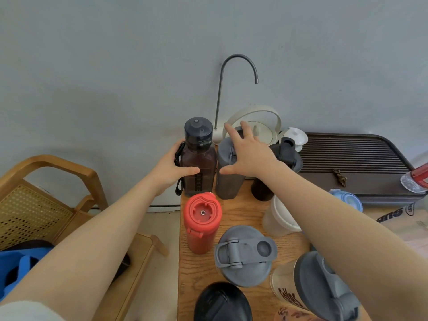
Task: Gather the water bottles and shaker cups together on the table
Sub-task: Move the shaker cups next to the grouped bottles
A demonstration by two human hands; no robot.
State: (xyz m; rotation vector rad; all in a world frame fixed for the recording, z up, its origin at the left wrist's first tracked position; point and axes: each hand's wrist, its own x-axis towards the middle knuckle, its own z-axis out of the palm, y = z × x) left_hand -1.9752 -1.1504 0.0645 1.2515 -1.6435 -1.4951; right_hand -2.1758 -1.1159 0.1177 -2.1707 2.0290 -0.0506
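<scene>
My left hand (172, 169) is wrapped around a dark smoky bottle (199, 158) with a black cap and strap, standing at the table's far left corner. My right hand (249, 151) rests with spread fingers over the top of a grey shaker cup (228, 179) beside it. A black shaker (286, 156) stands just to the right. Closer to me stand a red bottle (201, 224), a grey-lidded shaker (245, 256), a clear cup with a grey lid (317, 288), a black lid (222, 302), a white cup (279, 218) and a blue lid (347, 200).
The wooden table (243, 212) is narrow, its left edge beside a rattan chair (44, 205). A dark slatted tea tray (352, 158) fills the back right. A white kettle (257, 126) and a curved water spout (236, 66) stand against the wall.
</scene>
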